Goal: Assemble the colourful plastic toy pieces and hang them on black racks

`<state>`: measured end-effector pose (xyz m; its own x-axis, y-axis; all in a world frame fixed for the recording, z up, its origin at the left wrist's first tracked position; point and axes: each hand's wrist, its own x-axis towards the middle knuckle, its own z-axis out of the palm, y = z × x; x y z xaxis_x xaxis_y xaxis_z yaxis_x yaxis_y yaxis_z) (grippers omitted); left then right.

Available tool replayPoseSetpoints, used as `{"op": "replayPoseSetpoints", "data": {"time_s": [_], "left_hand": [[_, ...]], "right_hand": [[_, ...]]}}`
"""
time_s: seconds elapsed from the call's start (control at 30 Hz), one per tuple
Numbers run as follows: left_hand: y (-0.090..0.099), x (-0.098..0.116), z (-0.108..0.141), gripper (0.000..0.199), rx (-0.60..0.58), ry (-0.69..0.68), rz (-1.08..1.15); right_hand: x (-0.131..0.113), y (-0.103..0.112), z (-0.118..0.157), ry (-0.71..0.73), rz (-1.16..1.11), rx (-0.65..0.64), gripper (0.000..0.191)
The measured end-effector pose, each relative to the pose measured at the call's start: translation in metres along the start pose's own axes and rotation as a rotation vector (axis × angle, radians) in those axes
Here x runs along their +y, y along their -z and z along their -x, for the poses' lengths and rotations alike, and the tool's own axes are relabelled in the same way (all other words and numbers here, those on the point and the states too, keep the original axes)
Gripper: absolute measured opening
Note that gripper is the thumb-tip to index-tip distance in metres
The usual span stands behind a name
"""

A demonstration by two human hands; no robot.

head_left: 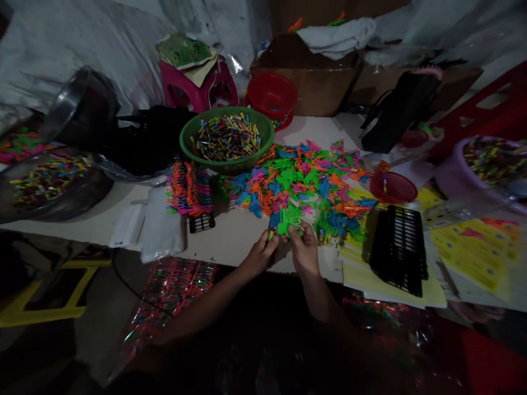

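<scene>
At the front of a white table, my left hand is closed in a pinch on a small, yellowish wrapped tube. Just beside it, my right hand grips a bright green plastic toy piece between thumb and fingers. The two hands are close together, palms partly turned inward. Directly beyond them spreads a heap of plastic toy pieces in green, orange, blue and pink. A green basin full of similar wrapped tubes stands behind the heap, to the left.
Left of my hands lie stacked orange toy pieces and clear plastic bags. Black plastic racks rest on yellow cards at right. A red dish, a purple basin and a metal bowl stand farther out.
</scene>
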<state>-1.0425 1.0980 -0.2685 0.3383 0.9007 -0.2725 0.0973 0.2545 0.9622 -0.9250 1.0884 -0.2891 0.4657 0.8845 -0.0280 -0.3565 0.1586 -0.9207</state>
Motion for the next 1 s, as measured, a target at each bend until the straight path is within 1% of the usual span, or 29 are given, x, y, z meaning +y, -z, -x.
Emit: {"op": "replayPoseSetpoints", "data": {"time_s": [0.1,0.2,0.4,0.57,0.77,0.83,0.87,0.9,0.93,0.97,1.0], "left_hand": [[0.003,-0.002,0.002,0.025,-0.036,-0.07,-0.118],[0.006,0.0,0.004,0.022,-0.065,-0.101,-0.199],[0.006,0.006,0.007,0.02,-0.126,-0.148,-0.283],[0.006,0.004,0.01,0.021,-0.176,-0.163,-0.309],[0.007,0.002,0.008,0.014,-0.19,-0.17,-0.34],[0.008,0.002,0.003,0.012,-0.211,-0.18,-0.349],[0.01,0.001,0.0,0.014,-0.235,-0.173,-0.335],[0.013,0.0,-0.003,0.017,-0.244,-0.156,-0.301],[0.016,-0.002,-0.007,0.021,-0.221,-0.13,-0.248],[0.02,-0.005,-0.012,0.026,-0.161,-0.104,-0.182],[0.025,-0.008,-0.016,0.029,-0.073,-0.082,-0.113]], "right_hand": [[0.0,-0.005,0.003,-0.062,0.073,-0.074,0.027],[-0.001,-0.003,0.004,-0.062,0.161,-0.147,0.023],[0.007,0.002,0.003,-0.056,0.155,-0.148,0.025],[0.007,0.004,0.004,-0.053,0.176,-0.187,0.023],[0.002,0.001,0.008,0.015,0.327,-0.177,0.026],[-0.001,0.01,0.001,0.011,0.414,-0.215,0.03],[-0.005,0.018,-0.005,0.005,0.486,-0.23,0.032],[-0.008,0.029,-0.012,0.011,0.588,-0.206,0.034],[-0.013,0.041,-0.021,0.03,0.702,-0.143,0.035],[-0.016,0.053,-0.03,0.061,0.813,-0.036,0.036],[-0.019,0.063,-0.039,0.109,0.905,0.105,0.037]]}}
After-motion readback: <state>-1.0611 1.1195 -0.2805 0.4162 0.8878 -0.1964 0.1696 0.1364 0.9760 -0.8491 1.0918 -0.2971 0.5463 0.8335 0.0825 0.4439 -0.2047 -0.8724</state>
